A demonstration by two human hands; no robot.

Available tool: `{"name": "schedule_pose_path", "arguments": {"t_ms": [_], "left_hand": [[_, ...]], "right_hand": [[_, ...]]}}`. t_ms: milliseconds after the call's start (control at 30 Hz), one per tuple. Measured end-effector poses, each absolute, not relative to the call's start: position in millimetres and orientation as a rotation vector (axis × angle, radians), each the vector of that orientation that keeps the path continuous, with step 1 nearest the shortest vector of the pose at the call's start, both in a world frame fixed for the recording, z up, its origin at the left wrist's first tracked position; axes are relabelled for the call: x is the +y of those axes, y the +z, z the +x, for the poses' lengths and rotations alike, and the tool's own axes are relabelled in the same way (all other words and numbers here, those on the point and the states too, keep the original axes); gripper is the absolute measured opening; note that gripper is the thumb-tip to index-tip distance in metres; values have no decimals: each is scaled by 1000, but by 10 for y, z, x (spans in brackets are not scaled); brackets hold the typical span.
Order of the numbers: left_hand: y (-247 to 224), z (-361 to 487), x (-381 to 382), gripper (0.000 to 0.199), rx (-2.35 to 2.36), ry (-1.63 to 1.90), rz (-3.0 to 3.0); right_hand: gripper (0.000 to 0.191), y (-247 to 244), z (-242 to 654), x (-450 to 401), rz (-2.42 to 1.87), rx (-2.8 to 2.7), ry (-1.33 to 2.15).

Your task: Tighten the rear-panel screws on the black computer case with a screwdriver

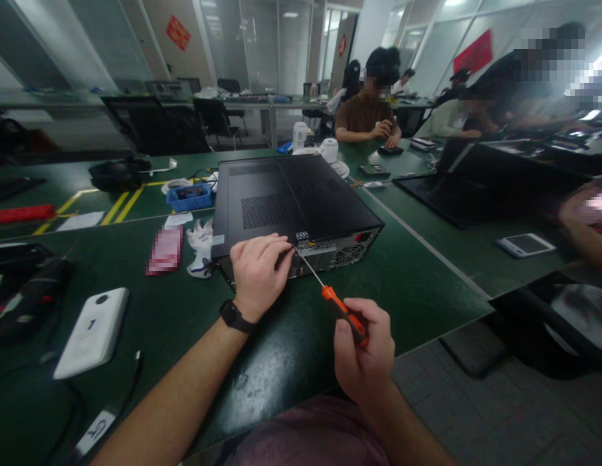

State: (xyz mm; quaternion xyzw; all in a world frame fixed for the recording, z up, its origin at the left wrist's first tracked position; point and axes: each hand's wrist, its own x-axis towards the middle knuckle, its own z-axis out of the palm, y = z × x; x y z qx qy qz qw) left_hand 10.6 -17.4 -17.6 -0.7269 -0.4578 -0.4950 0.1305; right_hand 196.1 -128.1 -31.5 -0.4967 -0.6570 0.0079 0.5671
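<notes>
A black desktop computer case (267, 175) lies flat on the green table, its rear panel with fan grille and ports facing me. My right hand (366, 349) grips the orange and black handle of a screwdriver (342, 310). The thin shaft slants up and left, and its tip meets the upper edge of the rear panel. At that same edge rests my left hand (262, 265), its fingers bent and closed beside the tip. Whatever those fingertips hold, if anything, is hidden. A dark watch sits on the left wrist.
Left of the case are a white glove (200, 249), a blue parts tray (189, 196), a pink packet (165, 251) and a white power bank (92, 333) with cables. A phone (525, 244) and a large black panel (476, 181) lie right. Several people sit beyond.
</notes>
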Motion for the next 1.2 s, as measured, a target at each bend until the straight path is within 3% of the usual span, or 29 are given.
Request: {"name": "schedule_pose_path", "arguments": {"t_ms": [267,433,600,767,967,1200], "left_hand": [[-172,106,-177,5,-1319,-1434,-2107],[-178,102,-178,5,-1329,-1422,-2111],[-181,105,-177,5,-1299,-1432,-2101],[-187,107,-172,5,-1298,-1433,-2103],[-190,99,-173,6,-1313,-1438,-2109],[-183,104,-170,5,-1294,-1441,-2098]], "right_hand": [[23,-387,1991,-1289,-1228,-1522,82],[32,-324,1970,-1287,-1205,-1524,8],[22,-313,1970,-1278,-1253,-1532,-31],[28,-302,1978,-1273,-1183,-1559,-35],[20,-297,1976,-1277,-1239,-1526,-22],[27,-286,1961,-1259,-1186,-1560,-78]]}}
